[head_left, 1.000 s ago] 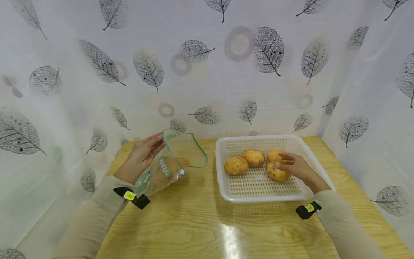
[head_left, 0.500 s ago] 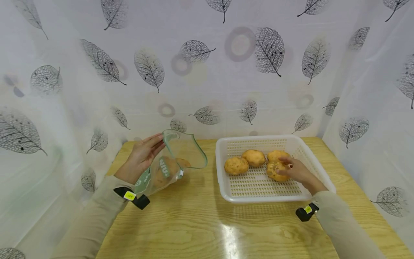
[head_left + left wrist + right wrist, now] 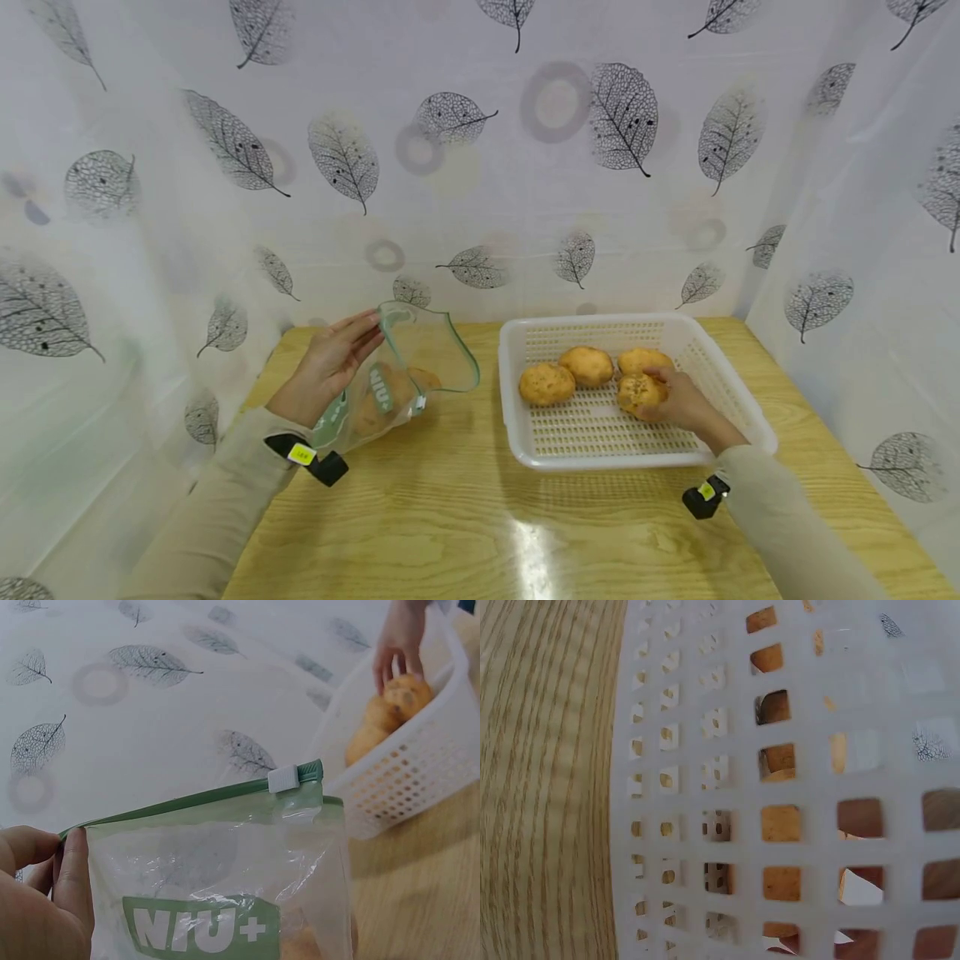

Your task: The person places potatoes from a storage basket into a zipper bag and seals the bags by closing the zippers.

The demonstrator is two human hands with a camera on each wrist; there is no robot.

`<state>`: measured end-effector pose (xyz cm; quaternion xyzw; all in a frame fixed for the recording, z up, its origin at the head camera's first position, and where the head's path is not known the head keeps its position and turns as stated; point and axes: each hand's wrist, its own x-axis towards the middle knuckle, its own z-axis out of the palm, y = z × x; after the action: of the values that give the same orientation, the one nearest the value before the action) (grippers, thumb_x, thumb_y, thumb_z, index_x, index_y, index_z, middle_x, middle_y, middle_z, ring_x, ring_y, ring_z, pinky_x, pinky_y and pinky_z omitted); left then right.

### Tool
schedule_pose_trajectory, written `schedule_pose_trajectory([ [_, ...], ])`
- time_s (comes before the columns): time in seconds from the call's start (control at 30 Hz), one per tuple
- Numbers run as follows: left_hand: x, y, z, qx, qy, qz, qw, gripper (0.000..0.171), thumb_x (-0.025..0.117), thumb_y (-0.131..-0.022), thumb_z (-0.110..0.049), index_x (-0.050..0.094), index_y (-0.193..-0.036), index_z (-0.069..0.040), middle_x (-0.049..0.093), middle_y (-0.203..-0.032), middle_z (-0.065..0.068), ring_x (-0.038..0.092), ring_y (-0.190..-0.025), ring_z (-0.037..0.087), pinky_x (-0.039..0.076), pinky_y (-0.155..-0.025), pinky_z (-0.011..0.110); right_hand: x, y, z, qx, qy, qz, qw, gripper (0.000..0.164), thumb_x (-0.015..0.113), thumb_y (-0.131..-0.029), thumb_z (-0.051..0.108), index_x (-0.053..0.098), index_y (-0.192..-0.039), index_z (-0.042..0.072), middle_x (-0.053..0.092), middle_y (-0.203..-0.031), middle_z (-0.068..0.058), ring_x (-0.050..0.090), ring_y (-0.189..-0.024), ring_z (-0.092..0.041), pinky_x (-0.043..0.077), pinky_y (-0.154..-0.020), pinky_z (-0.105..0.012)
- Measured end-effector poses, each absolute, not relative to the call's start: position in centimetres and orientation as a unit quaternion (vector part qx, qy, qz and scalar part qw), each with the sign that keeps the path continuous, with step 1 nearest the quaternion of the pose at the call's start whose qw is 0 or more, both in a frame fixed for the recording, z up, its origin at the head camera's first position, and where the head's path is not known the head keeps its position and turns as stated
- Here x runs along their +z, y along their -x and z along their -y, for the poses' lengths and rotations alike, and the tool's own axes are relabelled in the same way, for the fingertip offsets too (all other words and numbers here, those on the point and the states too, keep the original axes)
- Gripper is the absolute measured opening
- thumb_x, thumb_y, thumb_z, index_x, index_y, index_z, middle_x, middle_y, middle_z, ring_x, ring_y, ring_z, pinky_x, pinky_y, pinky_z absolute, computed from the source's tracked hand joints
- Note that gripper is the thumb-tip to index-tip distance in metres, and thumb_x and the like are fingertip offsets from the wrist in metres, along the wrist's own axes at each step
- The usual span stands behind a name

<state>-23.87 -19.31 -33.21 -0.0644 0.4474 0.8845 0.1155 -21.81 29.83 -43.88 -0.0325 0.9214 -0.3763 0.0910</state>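
Observation:
My left hand (image 3: 330, 362) pinches the top edge of a clear slider zip bag (image 3: 442, 346) with a green print, between thumb and fingers. The bag's mouth gapes towards the right. Potatoes (image 3: 390, 396) show through its plastic; how many is hard to tell. Inside the white plastic basket (image 3: 525, 458), my right hand (image 3: 686, 404) curls its fingers and thumb round the spotted front-right potato (image 3: 637, 393). That potato sits against another potato (image 3: 643, 360) just behind it. In the right wrist view, the basket's perforated wall (image 3: 735, 780) hides most of the hand and potato.
Two more potatoes, one at the left (image 3: 547, 384) and one towards the back (image 3: 587, 367), lie in the basket. Wooden table (image 3: 450, 508) spreads in front of basket and bag. A leaf-patterned curtain (image 3: 480, 200) hangs behind and along both sides.
My right hand has lowered onto the front-right potato, and its fingers have closed round it. The left hand and the bag have stayed in place.

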Motion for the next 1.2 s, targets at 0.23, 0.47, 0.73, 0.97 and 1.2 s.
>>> schedule_pose_trajectory([
  [0.23,-33.2,23.8,19.3,0.884,0.064,-0.448,0.115,0.014,0.058,-0.094,-0.001,0.071,-0.097,-0.005,0.067,-0.101,0.006,0.069,-0.086,0.014,0.056,-0.087,0.02,-44.6,21.6,-29.5,-0.314,0.027,-0.947,0.068,0.084,0.079,-0.075,0.006,0.026,-0.139,-0.01,0.023,-0.129,-0.045,0.036,-0.116,-0.059,0.038,-0.096,-0.07],
  [0.47,-33.2,23.8,19.3,0.885,0.062,-0.448,0.113,0.014,0.057,-0.094,-0.001,0.071,-0.097,-0.005,0.066,-0.1,0.006,0.069,-0.086,0.013,0.056,-0.087,0.02,-44.9,21.5,-29.3,-0.271,0.023,-0.961,0.043,0.074,0.077,-0.079,0.009,0.031,-0.135,-0.007,0.032,-0.123,-0.042,0.046,-0.107,-0.058,0.044,-0.088,-0.068],
  [0.73,-33.2,23.8,19.3,0.884,0.057,-0.452,0.11,0.015,0.056,-0.095,-0.001,0.071,-0.096,-0.006,0.066,-0.1,0.005,0.069,-0.086,0.013,0.056,-0.087,0.019,-44.7,21.4,-29.1,-0.258,0.047,-0.965,0.011,0.074,0.081,-0.077,0.016,0.038,-0.131,-0.008,0.045,-0.124,-0.039,0.045,-0.112,-0.056,0.041,-0.093,-0.067],
  [0.97,-33.1,23.8,19.4,0.883,0.058,-0.452,0.113,0.014,0.056,-0.095,-0.002,0.07,-0.097,-0.006,0.065,-0.101,0.005,0.068,-0.086,0.013,0.056,-0.087,0.019,-44.5,21.3,-29.3,-0.283,0.053,-0.957,0.029,0.076,0.081,-0.077,0.019,0.039,-0.134,-0.011,0.044,-0.128,-0.04,0.042,-0.118,-0.056,0.039,-0.098,-0.067],
  [1.2,-33.0,23.8,19.2,0.88,0.064,-0.457,0.113,0.014,0.056,-0.095,-0.001,0.07,-0.097,-0.006,0.066,-0.099,0.005,0.068,-0.086,0.013,0.056,-0.086,0.019,-43.5,21.0,-29.1,-0.312,0.036,-0.948,0.058,0.079,0.076,-0.083,0.029,0.032,-0.138,-0.008,0.042,-0.13,-0.042,0.043,-0.116,-0.057,0.045,-0.093,-0.066],
])
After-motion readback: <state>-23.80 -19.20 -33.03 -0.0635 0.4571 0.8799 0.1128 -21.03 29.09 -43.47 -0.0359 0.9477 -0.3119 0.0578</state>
